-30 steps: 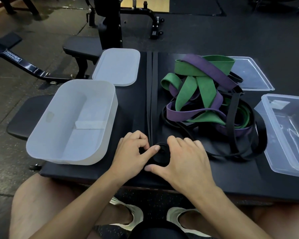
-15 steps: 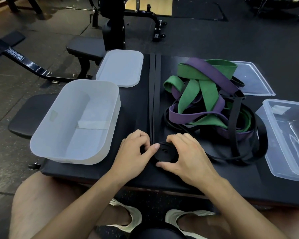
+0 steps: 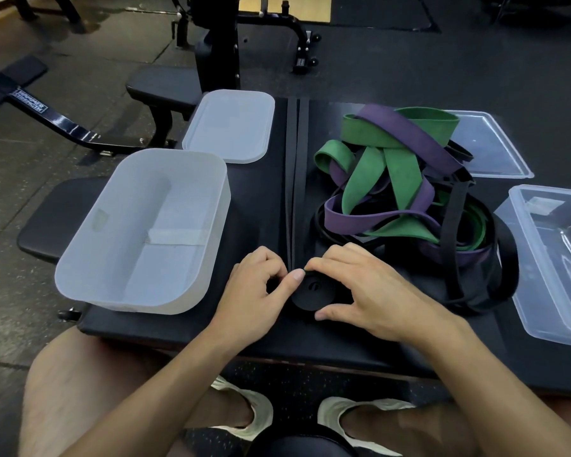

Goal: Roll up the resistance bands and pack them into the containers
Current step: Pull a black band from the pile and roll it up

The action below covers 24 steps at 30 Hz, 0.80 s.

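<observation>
A black resistance band (image 3: 296, 179) lies stretched straight along the middle of the black bench pad, and its near end is wound into a small roll (image 3: 312, 291). My left hand (image 3: 256, 291) pinches the roll from the left with thumb against it. My right hand (image 3: 366, 288) cups the roll from the right, fingers over its top and thumb under its near side. A tangled pile of green, purple and black bands (image 3: 399, 192) sits just beyond my right hand. A frosted white container (image 3: 139, 232) stands empty at the left.
The white container's lid (image 3: 229, 125) lies behind it. A clear container (image 3: 554, 258) stands at the right edge with its clear lid (image 3: 488, 146) behind the pile. Gym benches and a rack base stand on the floor beyond. My knees and shoes are below the pad's near edge.
The roll has grown slightly and moved a little away from me along the band. My right fingers have curled more tightly over its top; my left thumb stays pressed on its side.
</observation>
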Each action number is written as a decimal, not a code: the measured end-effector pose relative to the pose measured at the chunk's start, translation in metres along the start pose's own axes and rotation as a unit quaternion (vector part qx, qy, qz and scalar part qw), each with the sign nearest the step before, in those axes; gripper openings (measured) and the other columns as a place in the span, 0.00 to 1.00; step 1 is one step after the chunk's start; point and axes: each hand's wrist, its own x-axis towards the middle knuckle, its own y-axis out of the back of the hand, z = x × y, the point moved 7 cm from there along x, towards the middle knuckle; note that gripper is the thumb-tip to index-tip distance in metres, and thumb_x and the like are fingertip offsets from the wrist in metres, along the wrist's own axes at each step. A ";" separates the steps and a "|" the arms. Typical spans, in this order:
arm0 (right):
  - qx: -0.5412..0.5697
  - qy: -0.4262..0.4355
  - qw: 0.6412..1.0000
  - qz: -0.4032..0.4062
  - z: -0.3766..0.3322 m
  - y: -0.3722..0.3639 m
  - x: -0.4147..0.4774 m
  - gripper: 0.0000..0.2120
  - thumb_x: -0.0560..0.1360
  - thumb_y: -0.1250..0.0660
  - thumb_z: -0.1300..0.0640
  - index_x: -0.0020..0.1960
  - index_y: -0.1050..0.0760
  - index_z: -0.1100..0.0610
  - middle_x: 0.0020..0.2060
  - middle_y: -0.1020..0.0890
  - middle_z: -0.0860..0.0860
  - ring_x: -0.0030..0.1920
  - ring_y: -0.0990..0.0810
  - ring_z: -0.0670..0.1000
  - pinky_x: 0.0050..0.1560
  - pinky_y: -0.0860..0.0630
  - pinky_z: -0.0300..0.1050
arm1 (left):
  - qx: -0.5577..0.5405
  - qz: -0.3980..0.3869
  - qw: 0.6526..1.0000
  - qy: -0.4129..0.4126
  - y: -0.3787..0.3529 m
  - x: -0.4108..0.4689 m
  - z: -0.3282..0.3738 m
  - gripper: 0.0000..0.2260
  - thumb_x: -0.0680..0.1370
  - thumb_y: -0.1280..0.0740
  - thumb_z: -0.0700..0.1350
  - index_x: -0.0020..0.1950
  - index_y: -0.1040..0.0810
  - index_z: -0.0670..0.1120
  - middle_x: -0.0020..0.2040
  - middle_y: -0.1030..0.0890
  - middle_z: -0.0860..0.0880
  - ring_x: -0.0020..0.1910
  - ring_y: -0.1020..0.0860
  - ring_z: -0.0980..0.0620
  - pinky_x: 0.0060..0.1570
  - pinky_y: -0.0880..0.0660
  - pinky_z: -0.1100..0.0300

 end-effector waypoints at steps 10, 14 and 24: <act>-0.024 -0.097 0.995 0.010 -0.004 -0.015 -0.015 0.43 0.71 0.28 0.33 0.80 0.40 0.44 0.61 0.34 0.41 0.63 0.34 0.45 0.68 0.32 0.44 | 0.045 -0.011 0.999 -0.004 -0.004 0.003 0.004 0.15 0.79 0.34 0.60 0.35 0.30 0.58 0.44 0.27 0.58 0.49 0.28 0.58 0.53 0.30 0.54; -0.012 -0.220 0.967 0.129 -0.015 -0.024 -0.033 0.43 0.63 0.31 0.24 0.69 0.31 0.48 0.55 0.27 0.43 0.58 0.28 0.48 0.61 0.27 0.47 | 0.035 0.004 0.999 -0.001 -0.003 0.004 0.003 0.16 0.79 0.33 0.60 0.34 0.30 0.57 0.43 0.27 0.58 0.49 0.26 0.58 0.53 0.27 0.50; -0.017 -0.225 0.954 0.196 -0.013 -0.025 -0.018 0.32 0.62 0.35 0.24 0.51 0.28 0.49 0.44 0.29 0.42 0.46 0.29 0.48 0.49 0.26 0.46 | 0.016 -0.007 1.000 -0.006 -0.004 0.003 0.003 0.16 0.78 0.33 0.59 0.34 0.30 0.55 0.46 0.25 0.58 0.50 0.26 0.57 0.55 0.27 0.50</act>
